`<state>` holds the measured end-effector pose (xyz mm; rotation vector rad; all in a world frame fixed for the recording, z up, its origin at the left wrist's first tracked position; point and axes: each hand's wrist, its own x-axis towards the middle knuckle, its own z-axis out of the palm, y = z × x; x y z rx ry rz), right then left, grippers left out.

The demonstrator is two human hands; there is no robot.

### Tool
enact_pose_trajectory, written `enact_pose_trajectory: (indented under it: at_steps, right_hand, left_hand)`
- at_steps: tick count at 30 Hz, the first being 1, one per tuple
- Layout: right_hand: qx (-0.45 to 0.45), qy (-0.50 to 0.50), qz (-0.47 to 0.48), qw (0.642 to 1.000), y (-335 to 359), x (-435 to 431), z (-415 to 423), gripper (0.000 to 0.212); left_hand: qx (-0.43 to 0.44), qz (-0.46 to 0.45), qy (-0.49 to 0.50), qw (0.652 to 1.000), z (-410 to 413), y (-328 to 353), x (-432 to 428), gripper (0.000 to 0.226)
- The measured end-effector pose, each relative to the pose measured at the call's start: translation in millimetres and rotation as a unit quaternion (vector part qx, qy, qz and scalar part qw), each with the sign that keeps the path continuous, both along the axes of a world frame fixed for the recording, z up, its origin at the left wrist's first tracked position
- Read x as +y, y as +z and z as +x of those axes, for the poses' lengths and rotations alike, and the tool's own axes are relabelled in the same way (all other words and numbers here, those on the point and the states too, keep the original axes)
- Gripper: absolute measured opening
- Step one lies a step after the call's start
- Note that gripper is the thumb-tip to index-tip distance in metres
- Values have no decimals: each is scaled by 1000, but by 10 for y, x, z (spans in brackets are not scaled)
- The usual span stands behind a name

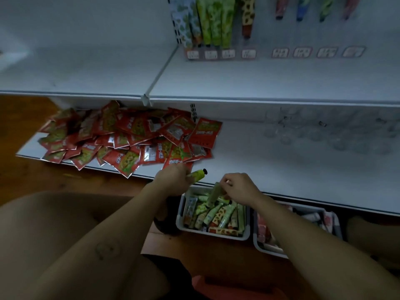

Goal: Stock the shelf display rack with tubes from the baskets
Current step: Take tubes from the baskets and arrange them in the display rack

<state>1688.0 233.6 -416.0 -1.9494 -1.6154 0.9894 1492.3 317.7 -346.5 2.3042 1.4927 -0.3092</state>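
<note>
A person at a store shelf is holding one tube in each of the hands above a white basket (180,213) of mixed tubes (216,215) that is sitting on the wooden floor (32,180). The left hand (173,177) is gripping a green tube (197,174), fingers wrapped round its body, just over the front edge of the lower shelf (281,169). That tube is lying nearly level, its long axis running left to right and its black cap pointing right and slightly up, toward the right hand (238,187). The right hand, near the green tube's cap but apart from it, is pinching the upper end of a pale tube (213,194) between its fingertips. The pale tube is hanging tilted over the back of the basket, its lower end pointing down and to the left into the heap. Beyond the left hand, a pile of red packets (121,137) is spreading across the lower shelf. Higher up, the display rack (211,54) is carrying stocked tubes (214,24) standing cap-down above price tags (303,52). A second basket (263,247) is standing just beside the first, on its right, its contents too blurred to name.
</note>
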Motion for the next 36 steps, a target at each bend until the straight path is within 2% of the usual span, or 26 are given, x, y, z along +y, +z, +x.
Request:
enact_pose_trajectory:
  at_steps: [3, 5, 7, 9, 16, 22, 25, 29, 32, 36]
  right_hand:
    - [-4, 1, 38, 999, 291, 40, -35, 28]
    - [11, 1, 40, 999, 499, 37, -42, 26]
    - [9, 6, 35, 999, 700, 29, -56, 22]
    - [-31, 13, 53, 998, 900, 35, -63, 21]
    - [-60, -25, 138, 988, 1688, -15, 102, 27]
    - [-194, -41, 186, 962, 2348, -34, 314, 31]
    - [-251, -38, 204, 946, 2660, 47, 412, 18]
    - [-246, -56, 217, 943, 3035, 239, 486, 8]
    - [-235, -67, 246, 938, 3190, 438, 555, 15]
    - [-179, -85, 274, 941, 3294, 735, 653, 45]
  left_hand:
    - [-26, 9, -1, 1000, -5, 226, -48, 34]
    - [-58, 15, 2, 998, -3, 375, -92, 41]
    - [-74, 29, -1, 997, -14, 507, -113, 34]
    - [-86, 46, -4, 995, -41, 669, -113, 25]
    - [-173, 92, -12, 981, -13, 1358, -85, 20]
    - [-232, 117, -40, 965, 208, 1737, 37, 18]
    - [-274, 132, -39, 952, 349, 1928, 141, 16]
    - [-328, 156, -48, 931, 475, 2086, 306, 29]
    - [-370, 158, -40, 915, 529, 2142, 468, 24]
    - [-406, 146, -21, 902, 591, 2149, 735, 17]
